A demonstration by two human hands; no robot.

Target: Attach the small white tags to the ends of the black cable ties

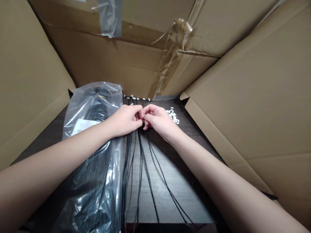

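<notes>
My left hand (130, 119) and my right hand (156, 121) meet over the dark table, fingertips pinched close together. Thin black wires (145, 161) run from beneath the hands toward the table's near edge. The left fingers are closed on a black wire. Whatever the right fingers pinch is too small and covered to make out. Several small white connectors (132, 98) lie in a row beyond the hands, some at wire ends. Beside my right hand is a loose pile of small white pieces (173, 116).
A clear plastic bag (97, 181) of coiled black wires, with a white label (84, 125), lies on the left under my left forearm. Cardboard walls (126, 61) stand at the back and both sides. Brown tape (170, 55) runs down the back wall. The dark table (175, 200) ends at the front.
</notes>
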